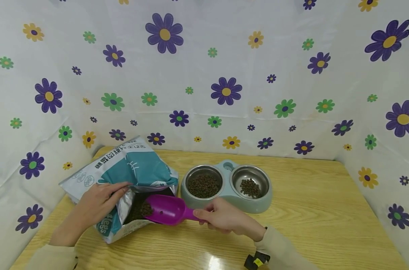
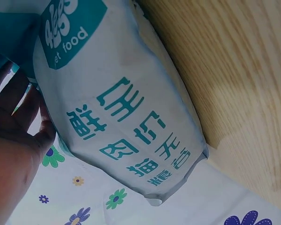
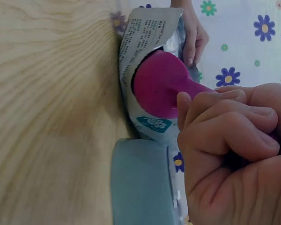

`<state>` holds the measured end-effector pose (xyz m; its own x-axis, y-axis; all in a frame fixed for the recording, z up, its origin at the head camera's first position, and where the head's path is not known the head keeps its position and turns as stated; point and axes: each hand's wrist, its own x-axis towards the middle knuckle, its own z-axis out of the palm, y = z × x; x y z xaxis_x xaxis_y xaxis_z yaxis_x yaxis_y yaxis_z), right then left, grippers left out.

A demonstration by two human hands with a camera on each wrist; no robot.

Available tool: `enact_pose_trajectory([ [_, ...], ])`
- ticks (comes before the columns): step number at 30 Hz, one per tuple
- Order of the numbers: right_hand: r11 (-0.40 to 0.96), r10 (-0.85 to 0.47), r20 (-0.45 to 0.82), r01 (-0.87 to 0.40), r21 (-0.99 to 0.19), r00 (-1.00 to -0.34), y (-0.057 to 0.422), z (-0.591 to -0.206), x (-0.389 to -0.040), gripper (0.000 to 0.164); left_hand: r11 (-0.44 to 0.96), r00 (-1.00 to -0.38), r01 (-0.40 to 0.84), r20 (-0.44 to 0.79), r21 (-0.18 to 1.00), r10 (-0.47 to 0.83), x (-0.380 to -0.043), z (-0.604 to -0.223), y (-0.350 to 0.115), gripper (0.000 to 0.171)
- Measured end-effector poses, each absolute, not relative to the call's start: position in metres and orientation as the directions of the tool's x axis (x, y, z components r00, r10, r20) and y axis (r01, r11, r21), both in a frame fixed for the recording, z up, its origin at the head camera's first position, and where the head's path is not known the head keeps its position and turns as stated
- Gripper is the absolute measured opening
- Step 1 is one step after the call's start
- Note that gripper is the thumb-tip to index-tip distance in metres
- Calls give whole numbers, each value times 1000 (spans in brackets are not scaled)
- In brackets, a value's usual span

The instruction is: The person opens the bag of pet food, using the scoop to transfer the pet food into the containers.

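Observation:
A teal and white pet food bag (image 1: 150, 165) lies on its side at the left, its mouth facing the front right. My left hand (image 1: 99, 202) grips the upper edge of that mouth. In the left wrist view the bag's printed side (image 2: 117, 108) fills the middle, beside the left fingers. My right hand (image 1: 224, 216) holds a magenta scoop (image 1: 170, 210) by its handle, fingers curled round it. The scoop's front end is inside the bag's mouth, with brown kibble (image 1: 146, 209) at its tip. In the right wrist view the scoop's underside (image 3: 159, 84) shows.
Behind the right hand stands a pale blue-green double feeder (image 1: 227, 195) with two steel bowls. Kibble fills much of the left bowl (image 1: 204, 182); the right bowl (image 1: 251, 182) has a small pile. A flower-patterned cloth (image 1: 197, 63) surrounds the wooden table (image 1: 312, 210) at the back and sides.

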<state>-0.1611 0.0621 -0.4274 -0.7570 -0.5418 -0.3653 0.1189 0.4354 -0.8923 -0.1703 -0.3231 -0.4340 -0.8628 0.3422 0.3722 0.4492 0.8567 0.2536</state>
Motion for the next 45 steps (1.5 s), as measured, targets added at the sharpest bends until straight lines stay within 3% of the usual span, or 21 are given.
enact_pose_trajectory([
  [11, 347, -555, -335, 154, -925, -761, 89, -444, -161, 55, 861, -859, 446, 385, 242, 337, -169, -435, -324, 26],
  [20, 302, -556, -346, 205, -931, -756, 107, -436, -158, 53, 850, -798, 495, 482, 181, 362, -167, -438, -324, 24],
  [25, 242, -564, -324, 223, -944, -760, 120, -430, -159, 55, 886, -844, 424, 436, 188, 312, -167, -437, -325, 22],
  [31, 194, -571, -243, 158, -968, -784, 136, -423, -160, 48, 906, -880, 384, 367, 177, 301, -167, -433, -324, 26],
  [35, 233, -540, -213, 98, -968, -814, 152, -415, -159, 43, 918, -894, 367, 331, 152, 303, -168, -431, -323, 30],
  [41, 419, -403, -159, -27, -908, -901, 189, -400, -159, 40, 917, -889, 373, 338, 140, 310, -170, -433, -323, 29],
  [45, 544, -290, -159, -26, -838, -944, 216, -390, -157, 38, 912, -879, 385, 356, 142, 316, -170, -434, -324, 28],
])
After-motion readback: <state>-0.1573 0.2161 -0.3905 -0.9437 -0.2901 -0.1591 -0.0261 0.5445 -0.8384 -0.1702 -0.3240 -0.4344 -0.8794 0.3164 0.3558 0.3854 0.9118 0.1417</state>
